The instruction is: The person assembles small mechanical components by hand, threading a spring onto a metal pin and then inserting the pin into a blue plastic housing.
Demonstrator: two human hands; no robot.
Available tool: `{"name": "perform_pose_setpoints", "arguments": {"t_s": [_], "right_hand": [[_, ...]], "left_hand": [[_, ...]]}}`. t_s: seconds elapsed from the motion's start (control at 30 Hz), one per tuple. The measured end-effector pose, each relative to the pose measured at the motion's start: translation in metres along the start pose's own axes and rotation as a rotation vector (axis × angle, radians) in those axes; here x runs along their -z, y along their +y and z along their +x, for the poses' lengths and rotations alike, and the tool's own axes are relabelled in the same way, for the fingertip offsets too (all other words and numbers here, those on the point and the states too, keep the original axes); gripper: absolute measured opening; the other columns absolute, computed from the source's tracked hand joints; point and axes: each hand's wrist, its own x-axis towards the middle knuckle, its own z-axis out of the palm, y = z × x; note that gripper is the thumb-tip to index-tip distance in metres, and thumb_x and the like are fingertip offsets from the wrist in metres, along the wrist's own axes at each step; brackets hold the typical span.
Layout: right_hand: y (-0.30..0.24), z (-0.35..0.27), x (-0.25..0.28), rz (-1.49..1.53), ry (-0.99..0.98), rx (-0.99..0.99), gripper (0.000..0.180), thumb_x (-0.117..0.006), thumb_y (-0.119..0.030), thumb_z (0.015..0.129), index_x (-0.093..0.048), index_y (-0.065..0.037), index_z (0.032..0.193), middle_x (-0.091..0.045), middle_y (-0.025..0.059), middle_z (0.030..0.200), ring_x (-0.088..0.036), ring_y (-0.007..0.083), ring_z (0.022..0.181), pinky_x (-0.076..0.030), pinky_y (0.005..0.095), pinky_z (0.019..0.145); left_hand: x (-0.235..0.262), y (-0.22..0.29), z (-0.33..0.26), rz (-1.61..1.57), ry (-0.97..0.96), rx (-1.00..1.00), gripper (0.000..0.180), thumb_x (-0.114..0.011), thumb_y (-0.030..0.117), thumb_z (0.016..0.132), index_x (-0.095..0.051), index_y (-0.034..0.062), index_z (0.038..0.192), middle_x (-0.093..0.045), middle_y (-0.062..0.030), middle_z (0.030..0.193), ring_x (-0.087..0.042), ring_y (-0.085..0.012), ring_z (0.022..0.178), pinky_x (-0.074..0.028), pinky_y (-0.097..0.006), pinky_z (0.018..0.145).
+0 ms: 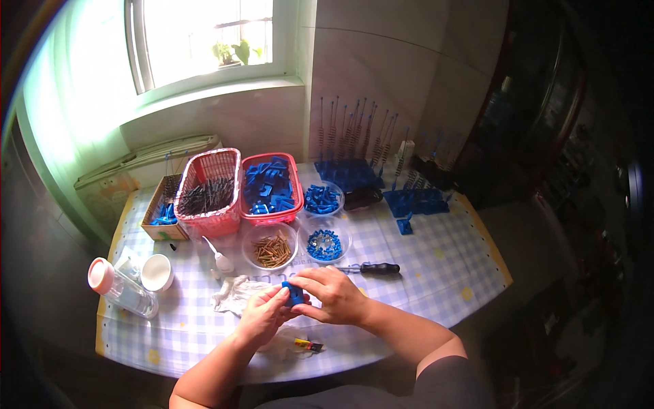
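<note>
Between both hands, over the near middle of the table, is a small blue plastic part (293, 294). My left hand (264, 312) grips it from the left with thumb and fingers. Closed round its other side, my right hand (332, 294) has its fingers over the top and the thumb below. Just beyond the hands are a clear bowl of copper-coloured pins (272, 252) and a clear bowl of small blue pieces (325, 245). A crumpled white cloth (233, 294) lies left of my left hand. Below the hands rests a small yellow and black tube (308, 345).
At the back stand a pink basket of dark springs (204, 194), a red basket of blue parts (296, 184) and a cardboard box (160, 230). Blue stands with upright spring rods (351, 174) rise behind. A screwdriver (380, 268), white dropper bottle (219, 259), white cup (157, 273) and clear bottle (129, 293) lie around.
</note>
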Motion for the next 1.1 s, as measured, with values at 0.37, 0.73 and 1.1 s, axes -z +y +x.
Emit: {"name": "perform_pose_setpoints", "arguments": {"t_s": [0.37, 0.73, 1.1], "right_hand": [[-0.0007, -0.0019, -0.0068, 0.0, 0.048, 0.005, 0.048, -0.076, -0.021, 0.07, -0.06, -0.006, 0.112, -0.061, 0.0143, 0.107, -0.061, 0.0307, 0.093, -0.048, 0.0387, 0.08], [-0.0039, -0.0008, -0.0056, 0.004, 0.052, -0.01, 0.046, -0.076, -0.02, 0.07, -0.061, -0.007, 0.111, -0.063, 0.0129, 0.104, -0.062, 0.0296, 0.092, -0.048, 0.0378, 0.079], [-0.0083, 0.0004, -0.0028, -0.022, 0.059, -0.008, 0.047, -0.077, -0.017, 0.068, -0.062, -0.006, 0.111, -0.064, 0.0134, 0.103, -0.062, 0.0288, 0.091, -0.048, 0.0376, 0.079]], "left_hand": [[-0.0006, -0.0017, -0.0015, 0.022, -0.016, -0.016, 0.031, -0.048, 0.021, 0.098, -0.054, -0.001, 0.118, -0.063, -0.0123, 0.106, -0.063, -0.0192, 0.095, -0.051, -0.036, 0.09], [0.0027, -0.0043, -0.0003, 0.016, -0.018, -0.021, 0.031, -0.049, 0.022, 0.098, -0.054, -0.0015, 0.118, -0.062, -0.0114, 0.106, -0.063, -0.0187, 0.094, -0.052, -0.035, 0.088], [-0.0044, 0.0029, -0.0044, 0.045, -0.014, 0.011, 0.03, -0.051, 0.021, 0.097, -0.055, -0.0002, 0.118, -0.062, -0.0106, 0.11, -0.062, -0.0195, 0.098, -0.051, -0.035, 0.09]]}}
